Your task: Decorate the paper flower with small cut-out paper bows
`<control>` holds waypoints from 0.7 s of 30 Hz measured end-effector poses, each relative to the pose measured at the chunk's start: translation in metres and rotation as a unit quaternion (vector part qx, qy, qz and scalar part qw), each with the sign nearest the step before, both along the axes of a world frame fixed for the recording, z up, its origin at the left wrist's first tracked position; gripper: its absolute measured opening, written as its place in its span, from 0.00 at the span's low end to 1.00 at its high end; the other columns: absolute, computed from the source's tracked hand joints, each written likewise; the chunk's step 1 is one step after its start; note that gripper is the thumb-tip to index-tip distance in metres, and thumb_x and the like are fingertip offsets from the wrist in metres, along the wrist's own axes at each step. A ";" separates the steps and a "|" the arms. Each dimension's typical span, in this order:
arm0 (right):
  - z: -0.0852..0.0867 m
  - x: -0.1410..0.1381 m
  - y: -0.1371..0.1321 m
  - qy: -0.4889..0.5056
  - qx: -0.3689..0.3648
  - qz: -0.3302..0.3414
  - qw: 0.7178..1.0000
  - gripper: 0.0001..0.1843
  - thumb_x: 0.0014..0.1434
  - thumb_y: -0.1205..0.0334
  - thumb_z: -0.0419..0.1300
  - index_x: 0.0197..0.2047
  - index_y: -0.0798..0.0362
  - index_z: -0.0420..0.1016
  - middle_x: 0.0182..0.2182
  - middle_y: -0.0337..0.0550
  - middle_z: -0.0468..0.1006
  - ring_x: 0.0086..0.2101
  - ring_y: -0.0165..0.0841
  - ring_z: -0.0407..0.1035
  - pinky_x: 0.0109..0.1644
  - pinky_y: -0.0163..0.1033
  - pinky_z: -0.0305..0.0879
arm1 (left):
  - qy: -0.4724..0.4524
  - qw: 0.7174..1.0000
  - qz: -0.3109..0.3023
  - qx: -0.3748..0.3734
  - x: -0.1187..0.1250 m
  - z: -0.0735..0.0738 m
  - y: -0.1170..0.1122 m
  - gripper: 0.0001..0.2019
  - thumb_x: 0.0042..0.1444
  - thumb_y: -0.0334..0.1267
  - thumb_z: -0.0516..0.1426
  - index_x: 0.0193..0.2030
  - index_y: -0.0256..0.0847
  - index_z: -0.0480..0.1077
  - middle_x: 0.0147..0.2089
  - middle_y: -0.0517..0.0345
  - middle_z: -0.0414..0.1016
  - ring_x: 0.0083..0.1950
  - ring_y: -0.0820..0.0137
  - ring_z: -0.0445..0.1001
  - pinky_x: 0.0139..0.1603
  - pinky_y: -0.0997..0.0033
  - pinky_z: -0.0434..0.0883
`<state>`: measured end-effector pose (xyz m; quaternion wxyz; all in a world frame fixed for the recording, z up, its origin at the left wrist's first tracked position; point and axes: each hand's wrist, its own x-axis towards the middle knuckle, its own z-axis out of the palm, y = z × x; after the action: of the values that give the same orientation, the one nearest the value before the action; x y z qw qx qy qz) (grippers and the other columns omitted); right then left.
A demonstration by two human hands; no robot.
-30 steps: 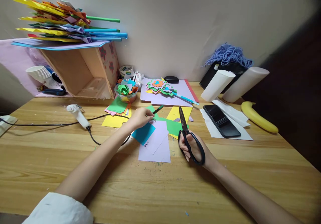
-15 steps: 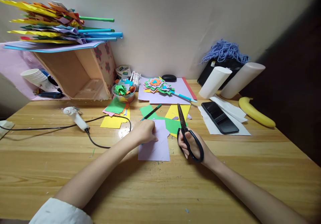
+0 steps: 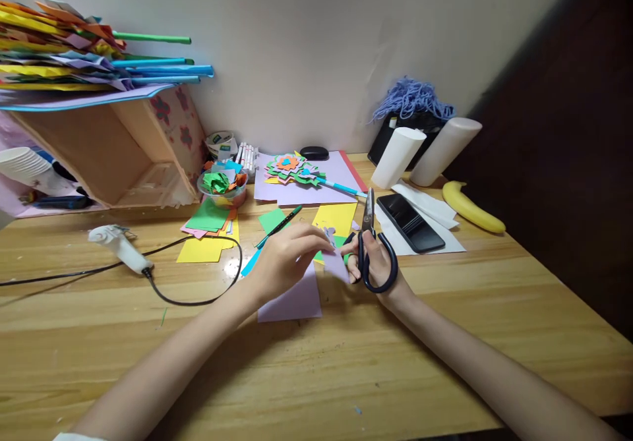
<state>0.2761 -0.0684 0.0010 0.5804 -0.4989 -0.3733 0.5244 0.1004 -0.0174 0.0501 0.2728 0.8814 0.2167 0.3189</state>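
Note:
My left hand (image 3: 291, 256) is closed on the edge of a small purple paper piece (image 3: 336, 266), lifted above the table. My right hand (image 3: 374, 263) grips black-handled scissors (image 3: 366, 230) with the blades pointing away from me and nearly together. Its fingertips are beside the lifted piece; whether they touch it I cannot tell. Under my left hand lies a larger purple paper sheet (image 3: 291, 299), partly hidden. Green paper (image 3: 271, 219), yellow paper (image 3: 336, 215) and a dark pen (image 3: 279, 227) lie just beyond.
A white glue gun (image 3: 121, 246) with a looping black cord lies left. A tub of paper scraps (image 3: 222, 187) and a layered paper flower (image 3: 291, 167) stand behind. To the right are a phone (image 3: 410, 223), a banana (image 3: 472, 209) and white rolls (image 3: 398, 157).
My left hand has picked up a small purple piece from the larger sheet and brought it toward my right hand. The scissors have tilted more upright. The view has shifted right.

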 end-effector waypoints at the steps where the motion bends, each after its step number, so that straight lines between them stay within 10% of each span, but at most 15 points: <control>1: 0.001 0.001 0.001 -0.004 0.009 -0.007 1.000 0.26 0.47 0.35 0.55 0.27 0.53 0.61 0.13 0.32 0.66 0.10 0.24 0.59 0.13 0.31 0.61 | -0.011 1.000 -0.008 0.001 0.001 -0.002 -0.002 0.12 0.59 0.31 0.47 0.37 0.42 0.72 0.42 0.52 0.74 0.45 0.70 0.71 0.46 0.69 0.67; 7: 0.003 0.005 0.004 -0.062 0.040 -0.062 0.995 0.22 0.38 0.51 0.69 0.24 0.53 0.60 0.18 0.32 0.67 0.12 0.23 0.61 0.15 0.33 0.64 | -0.090 0.988 0.026 -0.123 0.006 -0.004 -0.011 0.11 0.59 0.33 0.48 0.39 0.42 0.71 0.46 0.52 0.73 0.48 0.70 0.70 0.49 0.68 0.66; 13: 0.008 -0.001 -0.006 -0.079 0.044 -0.072 0.993 0.24 0.37 0.54 0.70 0.26 0.51 0.58 0.19 0.32 0.68 0.14 0.25 0.64 0.16 0.32 0.65 | -0.072 0.905 0.087 -0.411 0.018 -0.003 -0.020 0.17 0.51 0.47 0.57 0.42 0.37 0.67 0.44 0.51 0.72 0.42 0.68 0.70 0.41 0.70 0.67; 21: 0.010 -0.013 -0.017 -0.028 0.019 0.053 0.998 0.21 0.46 0.47 0.63 0.29 0.53 0.60 0.16 0.32 0.69 0.13 0.24 0.61 0.18 0.32 0.66 | -0.023 0.895 0.092 -0.436 0.006 0.008 -0.004 0.13 0.47 0.46 0.59 0.30 0.36 0.66 0.28 0.61 0.69 0.27 0.76 0.65 0.27 0.78 0.59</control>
<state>0.2635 -0.0854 0.0113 0.5504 -0.4817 -0.4250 0.5333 0.1062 -0.0211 0.0582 0.6042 0.6422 0.4081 0.2365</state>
